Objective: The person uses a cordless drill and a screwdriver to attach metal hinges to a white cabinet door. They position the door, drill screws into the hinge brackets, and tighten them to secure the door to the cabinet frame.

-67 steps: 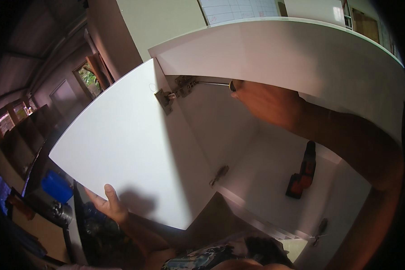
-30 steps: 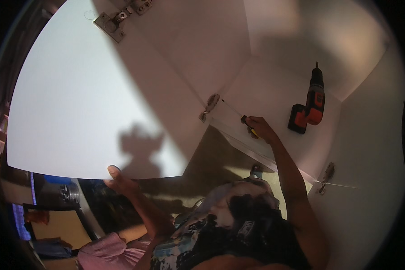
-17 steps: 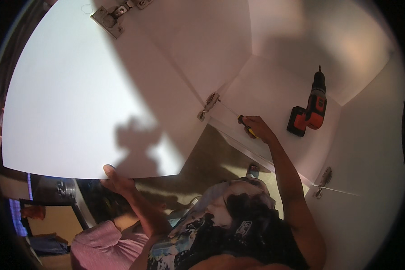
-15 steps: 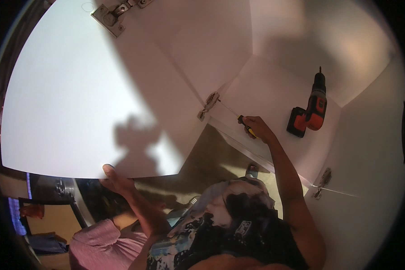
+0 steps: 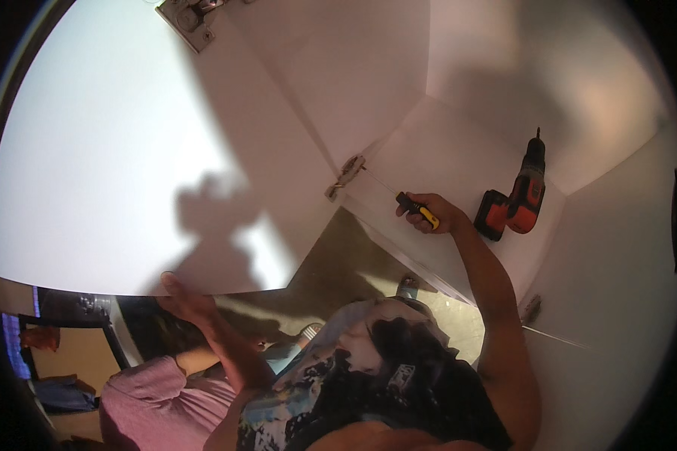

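My left hand [image 5: 186, 302] holds the lower edge of a white cabinet door [image 5: 90, 188], its thumb on the panel's face and the fingers hidden behind. In my right hand [image 5: 435, 212] is a screwdriver [image 5: 406, 201] with a black and yellow handle, gripped in closed fingers. Its thin shaft points up and left to a metal hinge [image 5: 344, 179] joining the door to the white cabinet [image 5: 399, 154]. The tip looks to be at the screw on the cabinet side of that hinge; firm contact is too small to tell.
A red and black cordless drill [image 5: 528, 195] rests inside the cabinet, right of my right hand. Another hinge [image 5: 192, 22] sits higher on the door, and one more [image 5: 532, 310] on the right cabinet wall. At lower left is another person in a pink shirt [image 5: 150, 398].
The view has shifted slightly, and the door edge with my left hand appears a little farther left. My right hand has turned around the screwdriver handle, with the shaft still directed at the hinge.
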Available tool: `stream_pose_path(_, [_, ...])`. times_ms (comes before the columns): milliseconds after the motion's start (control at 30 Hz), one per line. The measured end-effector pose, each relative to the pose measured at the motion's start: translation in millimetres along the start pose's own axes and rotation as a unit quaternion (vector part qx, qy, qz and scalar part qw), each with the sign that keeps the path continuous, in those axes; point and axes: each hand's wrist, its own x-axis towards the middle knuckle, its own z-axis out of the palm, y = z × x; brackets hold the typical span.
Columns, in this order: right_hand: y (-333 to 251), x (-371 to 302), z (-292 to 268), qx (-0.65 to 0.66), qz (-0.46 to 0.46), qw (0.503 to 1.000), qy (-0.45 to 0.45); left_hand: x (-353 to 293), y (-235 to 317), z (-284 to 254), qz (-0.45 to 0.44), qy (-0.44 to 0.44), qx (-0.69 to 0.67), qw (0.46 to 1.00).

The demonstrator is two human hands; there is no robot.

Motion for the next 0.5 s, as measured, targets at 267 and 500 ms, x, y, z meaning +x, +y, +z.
stream_pose_path(267, [-3.2, -2.7, 31.0, -0.112, -0.014, 0.987, 0.116, -1.3, 3.3, -4.9, -0.019, 0.062, 0.016, 0.998])
stream_pose_path(500, [4.2, -5.8, 48.8, -0.271, -0.070, 0.935, 0.219, 1.3, -0.3, -3.7, -0.006, 0.065, 0.000, 0.998])
